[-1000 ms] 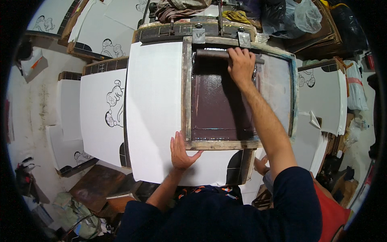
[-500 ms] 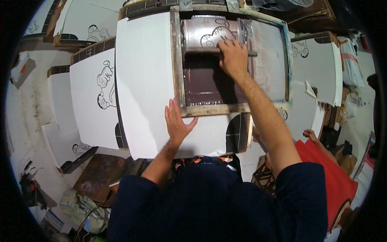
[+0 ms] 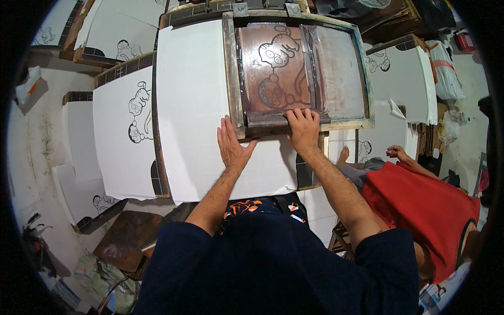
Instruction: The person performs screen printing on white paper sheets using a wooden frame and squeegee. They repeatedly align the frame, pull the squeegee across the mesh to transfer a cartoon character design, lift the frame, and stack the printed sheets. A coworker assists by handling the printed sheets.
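Note:
A wooden-framed printing screen (image 3: 353,125) lies over white fabric (image 3: 194,100) on a board. Its mesh (image 3: 257,47) shows a line-drawn cartoon animal through a brownish film. My right hand (image 3: 304,128) is closed on a long dark squeegee (image 3: 266,119), which rests across the near end of the screen. Beside the frame's near left corner, my left hand (image 3: 232,144) lies flat with its fingers stretched and thumb spread, over the white fabric. It holds nothing.
Boards with printed white fabric (image 3: 119,163) stand at the left, others (image 3: 407,89) at the right. A person in a red top (image 3: 415,210) is close on my right. Metal hinge clamps (image 3: 240,9) sit at the screen's far edge. A brown wooden stool (image 3: 126,239) stands lower left.
My right hand has drawn the squeegee toward me, from the upper part of the screen to its near end. The drawing's lower part now shows. The person in red has shifted.

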`<action>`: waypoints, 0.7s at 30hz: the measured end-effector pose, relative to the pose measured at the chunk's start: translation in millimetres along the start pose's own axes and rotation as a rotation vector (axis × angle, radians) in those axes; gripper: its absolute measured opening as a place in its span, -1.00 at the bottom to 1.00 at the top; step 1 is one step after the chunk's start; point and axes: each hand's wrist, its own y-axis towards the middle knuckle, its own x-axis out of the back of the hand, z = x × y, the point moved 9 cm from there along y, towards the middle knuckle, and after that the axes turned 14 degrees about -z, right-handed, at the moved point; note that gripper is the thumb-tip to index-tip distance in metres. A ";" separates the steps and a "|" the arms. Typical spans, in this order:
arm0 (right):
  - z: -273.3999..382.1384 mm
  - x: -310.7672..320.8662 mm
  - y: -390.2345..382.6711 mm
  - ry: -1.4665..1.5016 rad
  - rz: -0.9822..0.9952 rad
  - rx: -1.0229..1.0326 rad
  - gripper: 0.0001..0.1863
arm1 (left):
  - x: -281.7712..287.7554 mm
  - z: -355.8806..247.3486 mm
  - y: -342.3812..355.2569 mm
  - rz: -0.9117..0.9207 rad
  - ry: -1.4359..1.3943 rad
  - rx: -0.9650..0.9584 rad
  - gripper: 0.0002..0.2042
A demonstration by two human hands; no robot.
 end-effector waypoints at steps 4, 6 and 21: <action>0.9 25.7 22.6 0.044 -0.137 0.038 -0.49 | 10.4 -4.6 5.7 -0.046 -0.156 0.154 0.08; -5.0 35.7 43.1 0.067 -0.182 0.018 -0.56 | 11.5 -2.6 4.2 0.000 -0.354 0.290 0.08; -30.8 3.9 106.7 0.117 -0.091 0.142 -0.42 | 20.5 -7.4 8.2 0.034 -0.381 0.367 0.02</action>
